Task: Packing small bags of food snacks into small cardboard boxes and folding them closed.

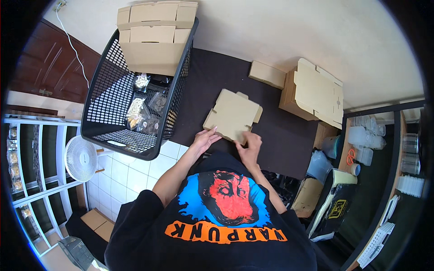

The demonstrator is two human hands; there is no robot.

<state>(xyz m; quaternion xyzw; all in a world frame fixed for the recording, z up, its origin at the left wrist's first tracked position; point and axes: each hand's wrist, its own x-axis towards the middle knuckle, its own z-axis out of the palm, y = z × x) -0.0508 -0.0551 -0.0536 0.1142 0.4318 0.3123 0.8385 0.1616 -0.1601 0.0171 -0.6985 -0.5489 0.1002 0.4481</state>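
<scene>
A flattish brown cardboard box point(230, 113) with flaps sticking out lies on the dark table point(289, 144) in front of me. My left hand point(205, 140) grips its near-left edge, fingers at the cardboard. My right hand point(248, 147) has its curled fingers closed on the near-right corner. A black plastic basket point(101, 108) stands to the left, holding folded cardboard boxes point(151, 54) and small clear bags of pale pieces point(135, 110).
A stack of boxes point(307, 90) and a narrow box point(264, 74) sit at the back right against the wall. A white fan point(79, 158) and shelving point(45, 189) are at left. Shelves point(398, 207) with plastic containers point(364, 135) and orange scissors point(350, 157) are at right.
</scene>
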